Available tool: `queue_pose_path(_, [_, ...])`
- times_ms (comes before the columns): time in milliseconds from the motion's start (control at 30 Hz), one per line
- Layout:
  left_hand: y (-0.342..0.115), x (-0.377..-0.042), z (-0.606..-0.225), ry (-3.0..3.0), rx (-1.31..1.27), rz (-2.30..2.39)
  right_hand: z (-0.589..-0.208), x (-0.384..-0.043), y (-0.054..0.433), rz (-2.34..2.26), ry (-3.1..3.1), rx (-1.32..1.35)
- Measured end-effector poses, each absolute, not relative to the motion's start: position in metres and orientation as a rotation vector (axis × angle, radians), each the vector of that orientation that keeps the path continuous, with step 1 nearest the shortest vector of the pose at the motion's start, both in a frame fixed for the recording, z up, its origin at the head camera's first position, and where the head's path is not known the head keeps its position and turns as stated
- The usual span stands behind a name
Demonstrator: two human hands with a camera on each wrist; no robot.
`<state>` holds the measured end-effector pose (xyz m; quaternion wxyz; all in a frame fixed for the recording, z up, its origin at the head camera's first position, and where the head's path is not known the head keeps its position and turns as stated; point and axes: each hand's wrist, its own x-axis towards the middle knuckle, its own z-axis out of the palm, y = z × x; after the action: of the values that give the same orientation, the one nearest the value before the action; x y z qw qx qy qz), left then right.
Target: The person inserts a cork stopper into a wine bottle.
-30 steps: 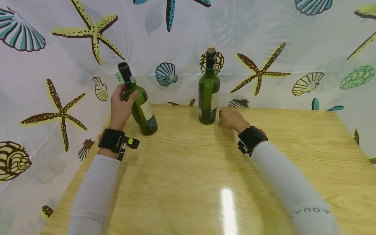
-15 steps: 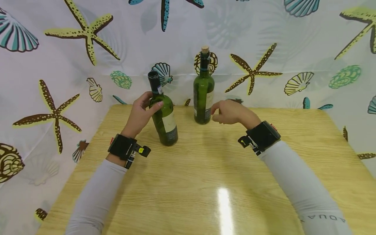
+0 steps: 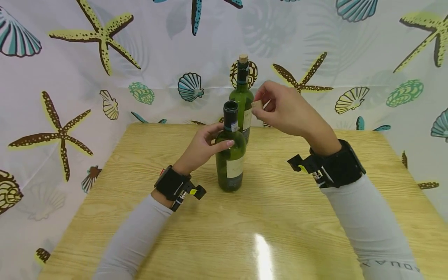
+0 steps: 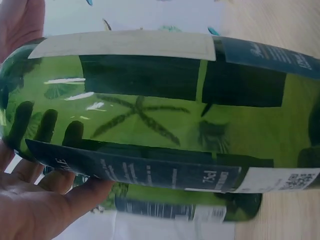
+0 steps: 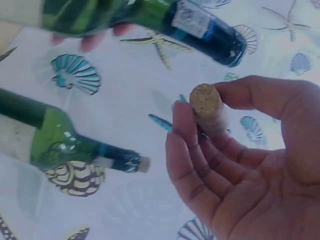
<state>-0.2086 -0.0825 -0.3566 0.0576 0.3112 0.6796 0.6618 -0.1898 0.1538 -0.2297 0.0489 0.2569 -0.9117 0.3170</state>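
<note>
My left hand [image 3: 206, 146] grips a green wine bottle [image 3: 231, 171] around its shoulder, below the neck. That bottle is upright, and its dark mouth is uncorked. Between thumb and fingers my right hand [image 3: 287, 111] pinches a cork [image 3: 257, 105], just right of and about level with the bottle's mouth, apart from it. The right wrist view shows the cork [image 5: 207, 107] end-on at the fingertips. Behind the held bottle stands a second green bottle [image 3: 241, 93] with a cork [image 3: 243, 58] in its neck. The left wrist view is mostly filled by the held bottle [image 4: 165, 115] and its labels.
A wooden table [image 3: 157, 241] lies below, with a bright reflection near its front. At the back hangs a white curtain [image 3: 301, 35] printed with starfish and shells. The corked bottle stands close to that curtain, partly covered by the held one.
My left hand has carried its bottle rightward and nearer, from tilted to upright, in front of the corked one. My right hand has risen from the table beside the corked bottle, bringing up the cork.
</note>
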Motion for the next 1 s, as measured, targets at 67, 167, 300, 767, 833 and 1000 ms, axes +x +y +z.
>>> queue_pose_path(67, [-0.074,-0.205,-0.357,2.018,0.961,1.995,-0.225,-0.182,0.152,1.03,-2.688,0.769])
queue_pose_path(167, [-0.065,-0.2,-0.357,1.984,0.984,1.975,-0.219,-0.171,0.149,1.099,-2.569,0.769])
queue_pose_path(300, [-0.054,-0.196,-0.358,1.973,1.007,1.962,-0.214,-0.158,0.147,1.154,-2.441,0.803])
queue_pose_path(767, [-0.034,-0.187,-0.358,1.941,1.078,1.948,-0.232,-0.147,0.155,1.035,-2.32,0.838])
queue_pose_path(833, [-0.032,-0.185,-0.357,1.949,1.074,1.953,-0.233,-0.145,0.156,1.037,-2.3,0.836])
queue_pose_path(1000, [-0.033,-0.184,-0.359,1.953,1.059,1.917,-0.228,-0.146,0.162,1.018,-2.319,0.932])
